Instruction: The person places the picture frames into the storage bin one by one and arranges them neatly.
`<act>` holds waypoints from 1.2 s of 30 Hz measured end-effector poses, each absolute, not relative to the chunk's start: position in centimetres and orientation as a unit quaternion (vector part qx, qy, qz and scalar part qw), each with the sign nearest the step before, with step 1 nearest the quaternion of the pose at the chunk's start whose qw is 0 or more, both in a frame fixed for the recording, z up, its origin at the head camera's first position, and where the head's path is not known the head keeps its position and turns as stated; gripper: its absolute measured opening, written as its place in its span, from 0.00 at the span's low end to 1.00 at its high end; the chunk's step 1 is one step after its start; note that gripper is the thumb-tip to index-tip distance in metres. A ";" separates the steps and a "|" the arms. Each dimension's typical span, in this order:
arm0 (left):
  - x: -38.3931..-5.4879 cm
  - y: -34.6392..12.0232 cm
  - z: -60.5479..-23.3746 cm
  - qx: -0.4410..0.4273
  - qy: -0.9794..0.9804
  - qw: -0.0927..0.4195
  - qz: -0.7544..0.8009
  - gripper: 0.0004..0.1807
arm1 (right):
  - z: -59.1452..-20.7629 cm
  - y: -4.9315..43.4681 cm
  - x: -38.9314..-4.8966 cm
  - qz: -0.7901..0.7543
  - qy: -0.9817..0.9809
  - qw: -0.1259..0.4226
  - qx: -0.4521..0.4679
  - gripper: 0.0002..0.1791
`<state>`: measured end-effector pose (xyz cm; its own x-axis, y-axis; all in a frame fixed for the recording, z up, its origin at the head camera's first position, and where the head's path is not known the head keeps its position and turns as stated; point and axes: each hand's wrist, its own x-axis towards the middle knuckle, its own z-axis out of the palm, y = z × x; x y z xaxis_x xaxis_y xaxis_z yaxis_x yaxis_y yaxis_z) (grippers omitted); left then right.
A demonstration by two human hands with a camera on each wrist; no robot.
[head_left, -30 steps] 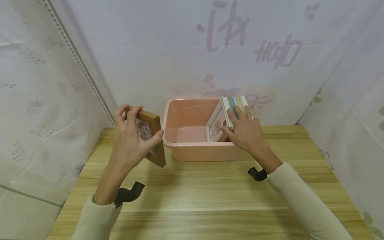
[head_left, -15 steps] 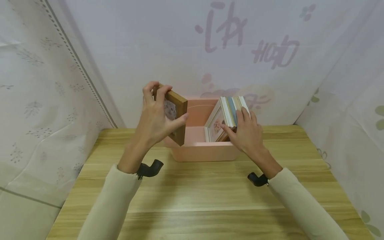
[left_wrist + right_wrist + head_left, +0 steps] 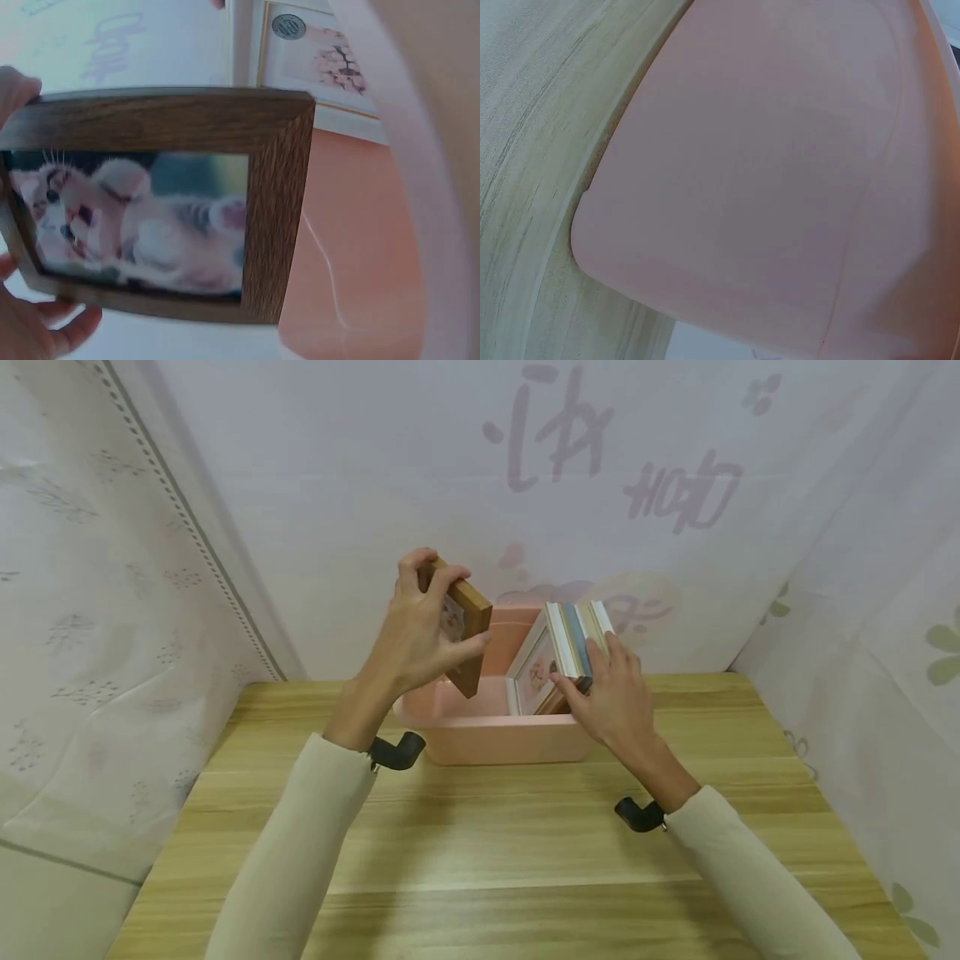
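Observation:
My left hand [image 3: 416, 639] grips a brown wooden picture frame [image 3: 472, 672] with fingers on its top edge and thumb at its near side. Tilted, it hangs over the left part of a pink plastic basin [image 3: 502, 743]. A kitten photo [image 3: 150, 225] fills it in the left wrist view. In the basin's right part, several picture frames lean side by side: a white one [image 3: 559, 639] with a pink picture in front, then a blue one [image 3: 581, 627] and others. My right hand [image 3: 618, 706] holds this row, thumb at the near left corner, fingers over the top edges.
The basin stands on a wood-grain table [image 3: 480, 852] near the back edge. A pale printed curtain [image 3: 360, 485] hangs behind it and on both sides. Black curved mounts [image 3: 401, 750] sit at both wrists.
My left hand has carried the wooden picture frame right and up, from beside the basin to over it. My right hand stays at the row; its fingers have slid toward the row's right side.

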<state>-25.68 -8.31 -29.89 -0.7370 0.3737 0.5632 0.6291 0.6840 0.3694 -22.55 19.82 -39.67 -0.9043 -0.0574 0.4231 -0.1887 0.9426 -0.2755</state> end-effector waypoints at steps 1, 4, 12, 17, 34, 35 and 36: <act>-25.9 -8.2 -29.9 -0.285 -0.891 0.216 -0.278 0.39 | -39.7 19.8 -22.6 0.156 -0.964 0.208 0.063 0.46; -26.7 -7.8 -30.0 -0.296 -0.895 0.184 -0.278 0.40 | -39.9 19.8 -22.6 0.157 -0.963 0.209 0.061 0.46; -28.9 -6.0 -29.9 -0.345 -0.894 0.129 -0.254 0.40 | -40.2 19.9 -22.6 0.159 -0.960 0.223 0.060 0.45; -30.0 -4.8 -30.3 -0.364 -0.896 0.082 -0.241 0.37 | -40.3 19.8 -22.6 0.161 -0.959 0.224 0.062 0.45; -32.3 -2.8 -32.1 -0.395 -0.891 -0.033 -0.219 0.32 | -40.4 19.9 -22.7 0.168 -0.958 0.225 0.066 0.44; -32.5 -2.9 -32.2 -0.396 -0.892 -0.037 -0.215 0.32 | -40.4 19.8 -22.6 0.166 -0.958 0.226 0.067 0.44; -32.6 -2.9 -32.2 -0.397 -0.893 -0.039 -0.210 0.32 | -40.4 19.8 -22.6 0.164 -0.958 0.226 0.068 0.44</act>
